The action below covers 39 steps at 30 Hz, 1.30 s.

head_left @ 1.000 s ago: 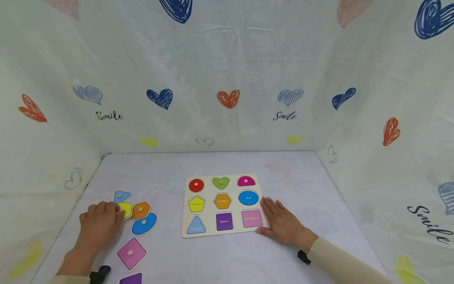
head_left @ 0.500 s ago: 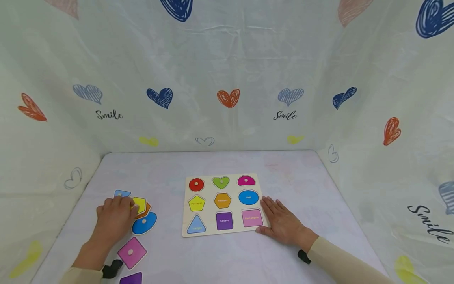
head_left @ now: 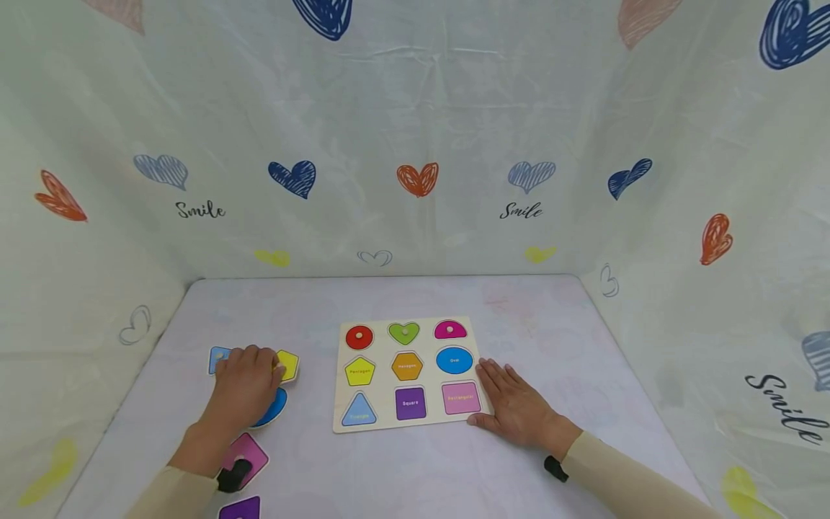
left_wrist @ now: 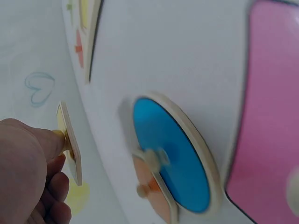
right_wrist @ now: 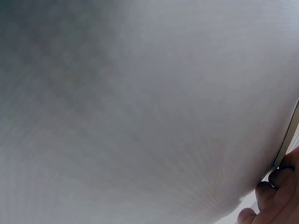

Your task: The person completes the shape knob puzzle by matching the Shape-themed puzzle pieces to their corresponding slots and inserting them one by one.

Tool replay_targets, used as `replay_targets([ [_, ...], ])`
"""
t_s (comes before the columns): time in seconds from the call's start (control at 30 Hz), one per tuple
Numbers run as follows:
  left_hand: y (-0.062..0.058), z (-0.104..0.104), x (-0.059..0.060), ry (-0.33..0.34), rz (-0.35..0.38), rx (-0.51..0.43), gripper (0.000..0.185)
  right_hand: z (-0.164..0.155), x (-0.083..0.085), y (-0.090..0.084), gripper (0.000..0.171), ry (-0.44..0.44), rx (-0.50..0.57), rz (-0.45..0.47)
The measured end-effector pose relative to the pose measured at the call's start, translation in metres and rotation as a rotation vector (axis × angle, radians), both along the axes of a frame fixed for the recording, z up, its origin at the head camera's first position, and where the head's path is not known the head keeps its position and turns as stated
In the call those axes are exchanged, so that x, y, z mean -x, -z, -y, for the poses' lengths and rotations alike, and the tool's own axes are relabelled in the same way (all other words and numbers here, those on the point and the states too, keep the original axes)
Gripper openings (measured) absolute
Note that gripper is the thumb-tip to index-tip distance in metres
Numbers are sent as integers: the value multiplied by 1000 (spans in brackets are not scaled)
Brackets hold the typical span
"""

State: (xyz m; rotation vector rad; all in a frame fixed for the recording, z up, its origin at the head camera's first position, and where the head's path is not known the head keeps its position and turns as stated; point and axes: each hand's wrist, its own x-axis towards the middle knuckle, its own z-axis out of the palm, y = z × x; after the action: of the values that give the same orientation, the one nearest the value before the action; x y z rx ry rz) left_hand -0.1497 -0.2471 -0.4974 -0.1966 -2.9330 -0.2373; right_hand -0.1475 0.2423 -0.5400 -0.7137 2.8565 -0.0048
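My left hand (head_left: pixel 245 386) pinches a yellow pentagon puzzle piece (head_left: pixel 287 365) by its knob; in the left wrist view the pentagon piece (left_wrist: pixel 70 144) is tilted up, apart from the table. Below that hand lies a blue oval piece (left_wrist: pixel 173 154), overlapping an orange hexagon piece (left_wrist: pixel 152 186) that the hand hides in the head view. My right hand (head_left: pixel 515 404) lies flat, fingers straight, along the right edge of the wooden shape board (head_left: pixel 384 389). Red circle (head_left: pixel 359 337), green heart (head_left: pixel 403 334) and magenta half-circle (head_left: pixel 450 331) pieces with knobs sit in the board's top row.
A light blue triangle piece (head_left: pixel 217 358) lies behind the left hand, partly hidden. A pink piece (head_left: pixel 256 453) sits under the left wrist strap, and a purple piece (head_left: pixel 241 509) is cut by the bottom frame edge. A heart-printed curtain (head_left: pixel 363 231) surrounds the table (head_left: pixel 415 476).
My left hand has moved right with the pentagon piece, from beside the triangle piece to past the hexagon and oval pieces. My right hand and the board have stayed still.
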Motion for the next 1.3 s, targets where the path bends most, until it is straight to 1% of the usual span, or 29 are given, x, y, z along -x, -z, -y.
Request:
replay_targets([
  [0.2, 0, -29, 11, 8, 28, 36, 30, 0, 0, 0, 104, 6, -8, -3],
  [0.33, 0, -47, 14, 15, 56, 49, 31, 0, 0, 1, 104, 7, -3, -5],
  [0.47, 2, -60, 17, 28, 71, 69, 33, 0, 0, 0, 104, 0, 3, -12],
  [0.63, 6, -71, 19, 59, 68, 84, 33, 0, -1, -1, 102, -4, 8, -18],
  [0.87, 14, -85, 23, 91, 70, 72, 34, 0, -1, -1, 102, -2, 2, -16],
  [1.03, 20, -94, 26, 101, 83, 85, 35, 0, -1, 0, 102, -5, 10, -12],
  [1.3, 23, -104, 30, 107, 106, 94, 39, -1, 0, 2, 104, -8, 6, -18],
])
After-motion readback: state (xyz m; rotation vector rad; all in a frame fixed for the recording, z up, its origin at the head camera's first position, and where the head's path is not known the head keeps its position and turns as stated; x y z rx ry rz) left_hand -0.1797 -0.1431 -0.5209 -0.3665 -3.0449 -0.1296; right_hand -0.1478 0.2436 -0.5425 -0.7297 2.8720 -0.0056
